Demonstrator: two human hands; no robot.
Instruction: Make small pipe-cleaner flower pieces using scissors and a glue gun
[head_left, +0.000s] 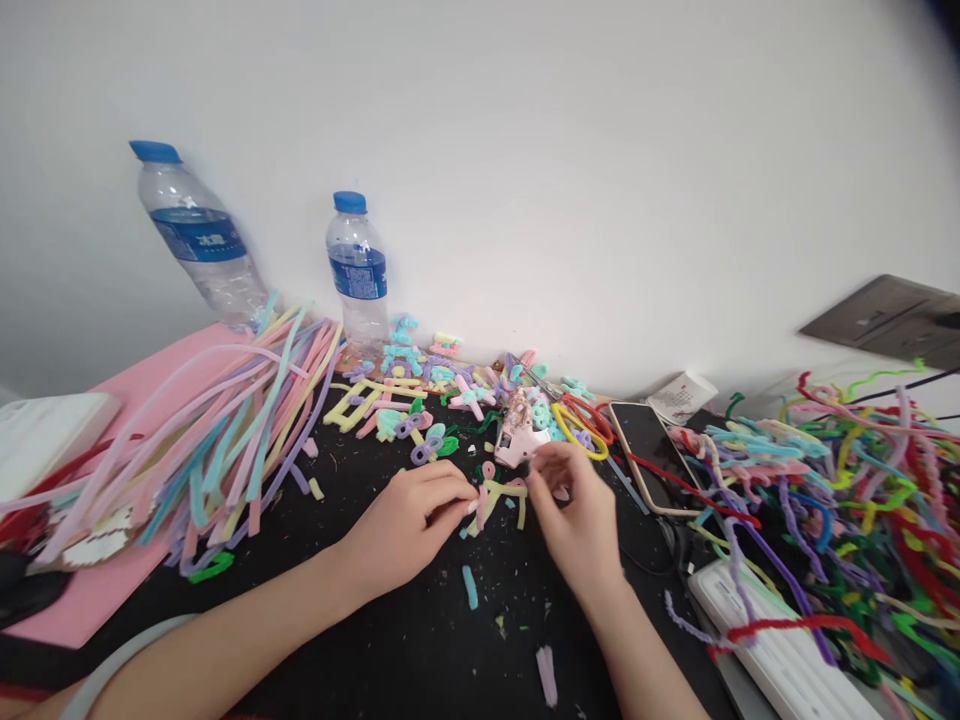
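Observation:
My left hand [412,512] pinches a short pink pipe-cleaner piece [481,500] between thumb and fingertips. It touches a small yellow and pink pipe-cleaner shape [499,490] on the black tabletop. My right hand [571,515] is at the right end of that shape, fingers curled in; whatever they hold is hidden. Just beyond it lies a pale pink glue gun [517,440]. A blue pipe-cleaner piece [470,587] and a pale purple piece [547,675] rest nearer to me, among small scraps.
Behind my hands are several finished pipe-cleaner shapes [427,440]. A pastel strip bundle [247,430] lies left, tangled pipe cleaners [847,500] right. Two water bottles [358,280] stand by the wall. A phone [654,458] and a white power strip [780,640] are at right.

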